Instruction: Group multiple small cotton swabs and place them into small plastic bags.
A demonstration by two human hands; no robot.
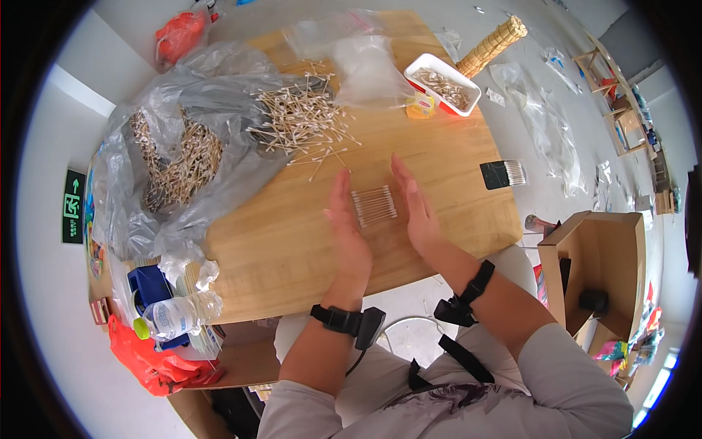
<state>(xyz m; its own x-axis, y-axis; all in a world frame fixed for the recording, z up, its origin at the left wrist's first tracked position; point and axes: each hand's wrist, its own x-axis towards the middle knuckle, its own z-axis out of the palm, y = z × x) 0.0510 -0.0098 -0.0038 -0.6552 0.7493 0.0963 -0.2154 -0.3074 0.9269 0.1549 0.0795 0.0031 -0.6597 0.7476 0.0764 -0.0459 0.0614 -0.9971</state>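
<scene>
- Right between the two sets of fingers sits a neat row of cotton swabs (374, 205), flat on the wooden surface (453, 175), sticks running crosswise from one palm toward the other.
- Left hand (348, 223) is open and straight, gripping nothing. It's super close to the swab tips on that side; can't tell if it's actually touching.
- Right hand (418, 212) is also open, palm facing in, with a visible sliver of wood between it and the tips. So the row sits nearer the left fingers.
- Looks to me like the ends are getting squared up. If so, I'd keep both palms upright and parallel, press in gently and evenly, and tap rather than shove, or the thin sticks could roll or ride over each other.
- Past the left fingers, up and to the left: a messy pile of loose swabs (301, 121), plus a grey plastic bag (245, 172) with more swabs inside. I'd keep the fingertips clear of those strays.
- Beyond the right fingers: a white tray (474, 98) of swabs and a small yellow container (420, 107).
- Off to the right of the right fingers, by the edge: a black pack (494, 175) with swabs poking out.
</scene>
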